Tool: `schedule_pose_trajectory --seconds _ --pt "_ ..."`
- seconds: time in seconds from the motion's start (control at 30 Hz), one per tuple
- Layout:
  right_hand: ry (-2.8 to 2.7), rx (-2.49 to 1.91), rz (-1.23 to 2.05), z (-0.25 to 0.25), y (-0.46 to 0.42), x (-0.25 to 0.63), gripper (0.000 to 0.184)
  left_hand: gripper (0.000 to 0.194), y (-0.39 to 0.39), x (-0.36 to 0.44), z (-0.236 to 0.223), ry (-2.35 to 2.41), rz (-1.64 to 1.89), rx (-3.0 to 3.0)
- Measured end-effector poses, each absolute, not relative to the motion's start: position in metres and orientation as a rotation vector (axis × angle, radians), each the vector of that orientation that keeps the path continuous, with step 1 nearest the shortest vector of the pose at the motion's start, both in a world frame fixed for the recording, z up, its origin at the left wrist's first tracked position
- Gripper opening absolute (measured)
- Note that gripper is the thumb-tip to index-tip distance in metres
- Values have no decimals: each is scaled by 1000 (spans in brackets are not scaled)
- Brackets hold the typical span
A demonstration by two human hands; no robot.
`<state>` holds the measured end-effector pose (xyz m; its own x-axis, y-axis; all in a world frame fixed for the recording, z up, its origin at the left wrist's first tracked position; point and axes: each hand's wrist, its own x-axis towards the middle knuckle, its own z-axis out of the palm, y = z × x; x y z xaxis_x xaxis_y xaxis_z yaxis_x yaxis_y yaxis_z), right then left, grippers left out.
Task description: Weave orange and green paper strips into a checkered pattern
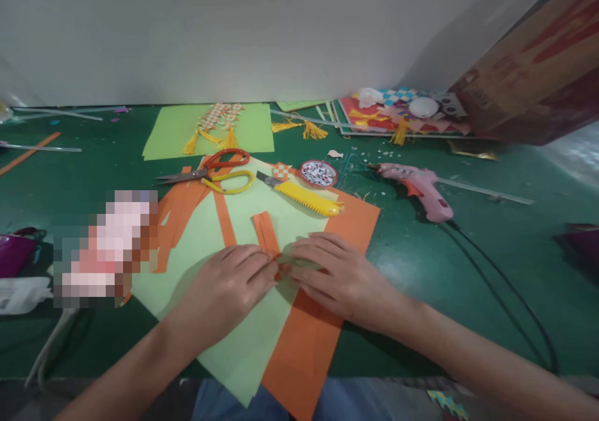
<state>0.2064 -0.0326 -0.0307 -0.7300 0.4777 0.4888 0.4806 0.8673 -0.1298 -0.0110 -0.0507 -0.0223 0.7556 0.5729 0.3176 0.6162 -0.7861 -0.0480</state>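
Some orange strips (266, 231), near ends hidden, L hand (234, 280), R hand (339, 277) abt.

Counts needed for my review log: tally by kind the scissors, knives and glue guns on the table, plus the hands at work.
Metal scissors with red and yellow loops: 1
Yellow-handled cutter knife: 1
Pink glue gun with orange trigger: 1
Bare hands, left hand and right hand: 2
Total: 5

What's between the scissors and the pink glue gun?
A yellow cutter, a checkered paper piece, a round dish of little bits and a few scraps, in the head view.
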Motion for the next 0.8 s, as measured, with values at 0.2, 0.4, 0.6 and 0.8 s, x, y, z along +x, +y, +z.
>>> schedule_pose_trajectory --seconds 0.2,0.4,0.6,0.8 --pt "-2553 -775 -60 -28 -27 225 18 13 -51 -9 -20 -972 -387 -2818" --pt "-2596 -809 -143 -24 -27 237 17 15 -50 -5 -17 -1010 -424 -2819" --pt "-2559 -803 -64 -23 -27 240 18 13 -50 -4 -16 -1003 -432 -2877" --pt "-2414 -883 419 -23 -30 242 12 14 -49 -2 -18 -1028 -545 -2902"
